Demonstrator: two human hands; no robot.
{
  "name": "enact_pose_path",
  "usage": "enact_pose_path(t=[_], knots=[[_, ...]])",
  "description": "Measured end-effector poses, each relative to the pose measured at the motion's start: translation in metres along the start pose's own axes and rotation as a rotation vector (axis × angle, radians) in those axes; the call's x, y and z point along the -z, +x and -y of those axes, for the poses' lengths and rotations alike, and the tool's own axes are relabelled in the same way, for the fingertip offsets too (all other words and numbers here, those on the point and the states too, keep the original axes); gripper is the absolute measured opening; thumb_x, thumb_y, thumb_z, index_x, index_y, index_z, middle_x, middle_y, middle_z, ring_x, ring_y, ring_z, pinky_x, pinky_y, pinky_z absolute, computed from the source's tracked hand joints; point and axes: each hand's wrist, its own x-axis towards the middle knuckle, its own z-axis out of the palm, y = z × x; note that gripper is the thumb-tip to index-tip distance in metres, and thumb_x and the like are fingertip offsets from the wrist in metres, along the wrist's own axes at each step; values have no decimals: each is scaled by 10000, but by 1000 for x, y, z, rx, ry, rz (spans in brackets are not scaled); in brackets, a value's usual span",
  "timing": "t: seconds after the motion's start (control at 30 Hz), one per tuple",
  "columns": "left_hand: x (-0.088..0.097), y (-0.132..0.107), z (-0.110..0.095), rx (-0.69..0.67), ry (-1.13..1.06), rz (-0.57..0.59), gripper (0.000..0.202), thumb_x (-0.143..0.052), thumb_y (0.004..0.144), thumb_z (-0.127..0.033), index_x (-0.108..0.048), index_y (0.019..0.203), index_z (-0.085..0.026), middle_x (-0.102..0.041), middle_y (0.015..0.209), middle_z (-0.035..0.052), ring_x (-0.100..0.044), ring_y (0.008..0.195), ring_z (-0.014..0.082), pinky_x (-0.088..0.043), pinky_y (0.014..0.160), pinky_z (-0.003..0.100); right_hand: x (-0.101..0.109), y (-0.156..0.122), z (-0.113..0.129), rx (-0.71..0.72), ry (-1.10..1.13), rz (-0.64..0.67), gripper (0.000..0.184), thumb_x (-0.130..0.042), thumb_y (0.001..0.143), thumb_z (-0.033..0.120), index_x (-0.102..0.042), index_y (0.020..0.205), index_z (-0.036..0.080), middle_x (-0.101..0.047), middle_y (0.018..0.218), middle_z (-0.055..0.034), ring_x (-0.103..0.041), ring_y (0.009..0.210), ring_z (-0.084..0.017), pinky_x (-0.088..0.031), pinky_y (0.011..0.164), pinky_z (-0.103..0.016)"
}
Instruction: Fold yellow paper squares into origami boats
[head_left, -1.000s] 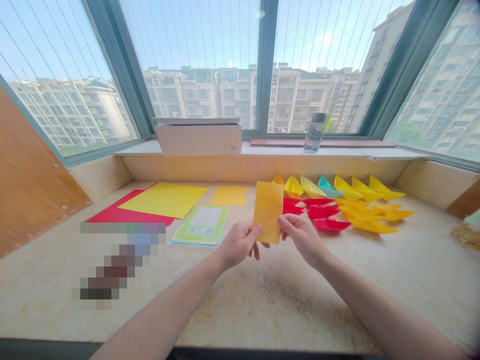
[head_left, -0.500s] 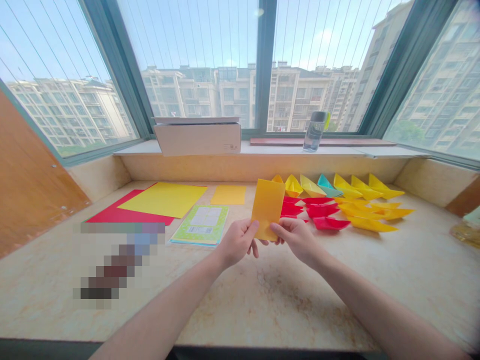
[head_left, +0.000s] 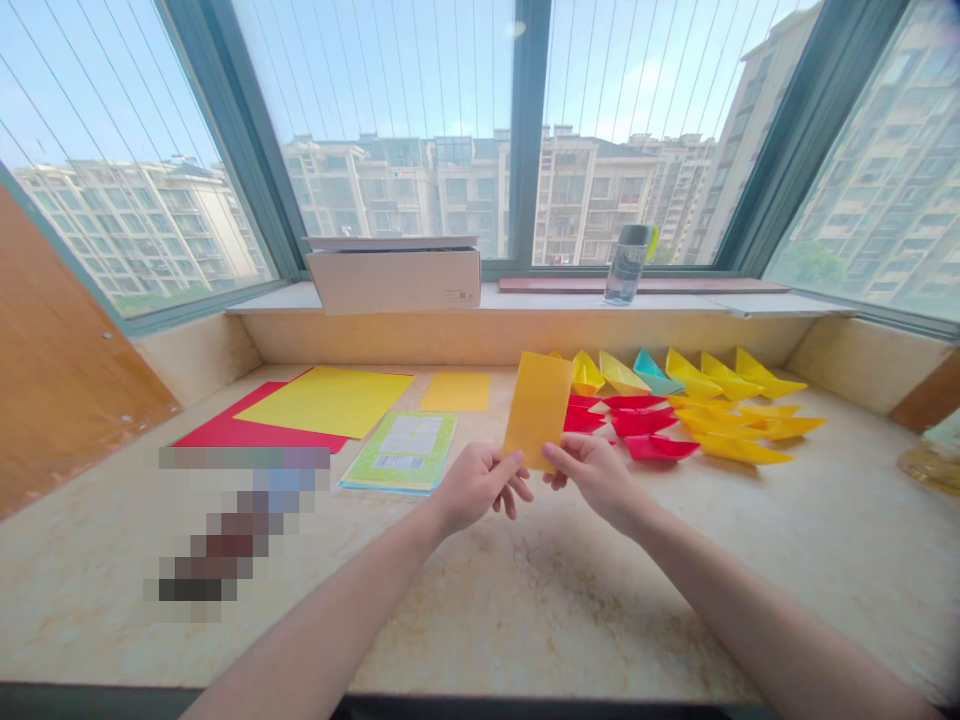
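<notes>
A long orange-yellow paper strip (head_left: 537, 410) stands upright between my hands, its top leaning to the right. My left hand (head_left: 476, 488) pinches its lower left edge with the thumb, and my right hand (head_left: 591, 478) grips its lower right edge with thumb and fingers. Just behind the strip lie folded red paper boats (head_left: 651, 447), with yellow paper boats (head_left: 739, 450) to their right. Along the back runs a row of yellow boats (head_left: 757, 375) with one teal paper boat (head_left: 651, 364). The strip hides part of the boats at the left end.
The marble counter (head_left: 600, 600) holds a red sheet (head_left: 225, 430), a yellow sheet (head_left: 326, 402), a small orange-yellow sheet (head_left: 456, 391) and a green printed packet (head_left: 399, 453). A cardboard box (head_left: 394, 280) and a water bottle (head_left: 625, 265) stand on the windowsill.
The strip has risen a little and now covers less of the red boats. My hands have barely moved and still hold it.
</notes>
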Motion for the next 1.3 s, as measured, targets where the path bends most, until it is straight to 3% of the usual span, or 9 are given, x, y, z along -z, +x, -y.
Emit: enact_pose_path(t=[0.13,0.33,0.47,0.6,0.73,0.87,1.03,1.3], knots=[[1,1,1,5,-37,11,452,-519,906,-518,-604,773,-95,-713,635,97,-612,409,121,-370,384,193,-2,0,0,8,36,-24,416,-689,792,549,-656,746,137,-642,609,-27,-570,538,-129,-440,510,-243],[0,0,0,-6,-83,19,489,-482,914,-547,-603,788,-90,-717,649,114,-614,416,129,-368,385,201,-3,-3,7,35,-5,-2,438,-612,853,563,-637,719,147,-645,604,-28,-573,542,-125,-448,538,-245],[-1,-1,-2,-16,-73,34,531,-471,907,-575,-616,771,-82,-707,652,116,-610,420,128,-371,386,202,1,-2,7,23,-44,-6,438,-641,827,569,-614,696,152,-633,563,-19,-539,486,-113,-403,478,-231],[2,-2,-6,-84,-26,11,555,-457,907,-590,-635,788,-77,-694,694,100,-601,427,112,-367,386,192,1,-3,5,11,-62,80,445,-631,836,566,-620,684,148,-633,569,-22,-548,488,-116,-408,476,-228],[4,-1,-7,-119,51,-54,529,-479,903,-580,-616,748,-93,-626,599,44,-584,418,109,-360,379,183,-3,-7,7,-22,-116,154,439,-603,867,552,-654,730,139,-641,592,-29,-576,518,-128,-426,498,-232],[4,-1,-2,-93,85,17,503,-488,910,-561,-607,743,-102,-619,574,33,-566,415,97,-367,386,174,1,-4,8,81,-122,59,492,-492,933,557,-627,695,149,-617,593,-22,-552,541,-122,-407,527,-238],[2,-4,2,-53,90,157,492,-490,915,-555,-642,833,-94,-646,616,49,-581,451,102,-378,410,175,9,1,6,118,-21,-71,419,-572,896,539,-618,729,158,-628,635,-23,-573,566,-143,-434,544,-256],[4,-3,3,-71,24,80,482,-523,899,-550,-689,881,-97,-684,784,78,-616,654,157,-438,553,227,1,-5,8,139,-83,-30,439,-558,903,536,-595,671,165,-611,648,-28,-546,604,-150,-418,569,-259]])
